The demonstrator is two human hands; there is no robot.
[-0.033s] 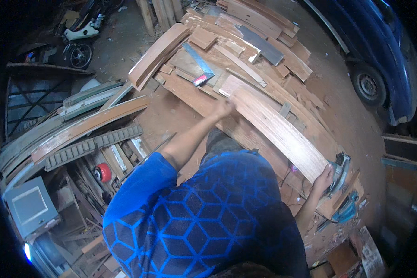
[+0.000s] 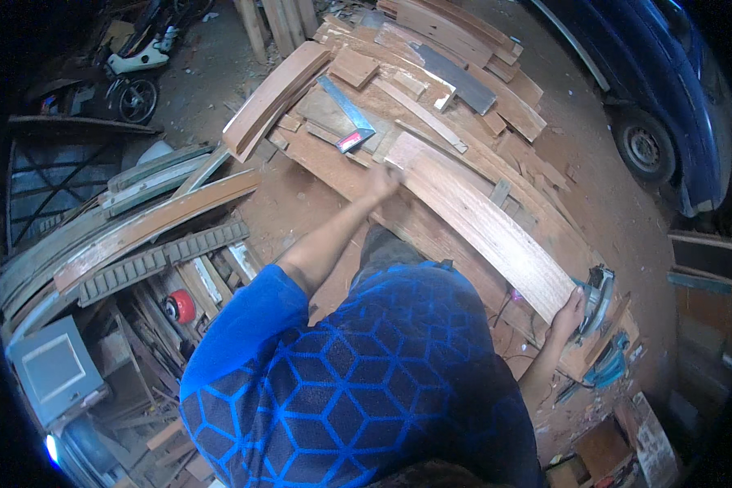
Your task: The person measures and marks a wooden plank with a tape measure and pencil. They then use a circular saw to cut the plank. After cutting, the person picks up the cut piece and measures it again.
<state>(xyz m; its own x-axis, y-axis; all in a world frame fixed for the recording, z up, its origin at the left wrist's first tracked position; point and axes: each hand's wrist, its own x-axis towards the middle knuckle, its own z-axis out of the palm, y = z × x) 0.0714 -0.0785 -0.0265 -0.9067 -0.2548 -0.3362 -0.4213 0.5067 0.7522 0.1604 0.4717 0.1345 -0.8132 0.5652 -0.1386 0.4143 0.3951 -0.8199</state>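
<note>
Long curved plank point(image 2: 484, 228) lies across the cluttered tabletop point(image 2: 333, 175), gripped at both ends, likely to steady or shift it. Left hand point(image 2: 382, 180) on far end, fingers curled over its edge. Right hand point(image 2: 568, 313) clasps near end, beside circular saw point(image 2: 598, 293). Square point(image 2: 348, 114) well apart.

right hand point(image 2: 568, 312) fingers hidden behind curved board point(image 2: 488, 224)

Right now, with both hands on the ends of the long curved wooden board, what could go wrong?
The right hand grips the long curved reddish wooden board right beside a circular saw; fingers could brush its blade. The left hand holds the far end above loose wood offcuts, which the board might knock aside.
</note>
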